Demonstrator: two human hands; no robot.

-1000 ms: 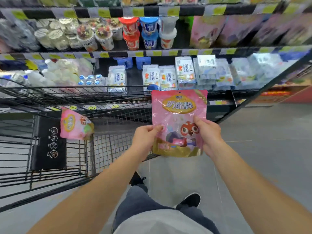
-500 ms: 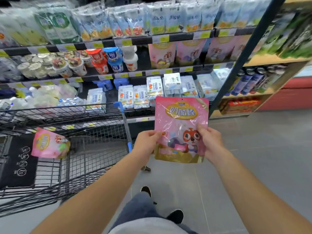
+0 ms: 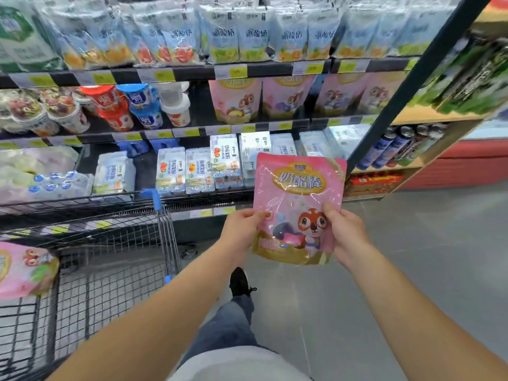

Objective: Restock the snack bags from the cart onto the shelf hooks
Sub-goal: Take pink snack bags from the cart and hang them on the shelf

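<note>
I hold a pink snack bag (image 3: pixel 298 193) with a cartoon squirrel upright in front of me. My left hand (image 3: pixel 242 229) pinches its lower left edge and my right hand (image 3: pixel 347 233) grips its lower right side, thumb on the front. A second pink snack bag (image 3: pixel 24 269) lies in the wire cart (image 3: pixel 110 270) at the far left. Matching pink bags (image 3: pixel 236 101) hang in a row on the middle shelf level, above and behind the held bag.
The shelf unit holds yoghurt cups (image 3: pixel 115 108), white multipacks (image 3: pixel 198 171) and pale blue bags (image 3: pixel 239 34) on top. A dark upright post (image 3: pixel 398 105) divides it from a wooden shelf with cans (image 3: pixel 395 145). Grey floor lies to the right; my shoe (image 3: pixel 239 283) is below.
My view has risen and swung right along the shelf, bringing the hanging pink bags into sight. The cart has slid left in view. Both hands keep the same hold on the bag.
</note>
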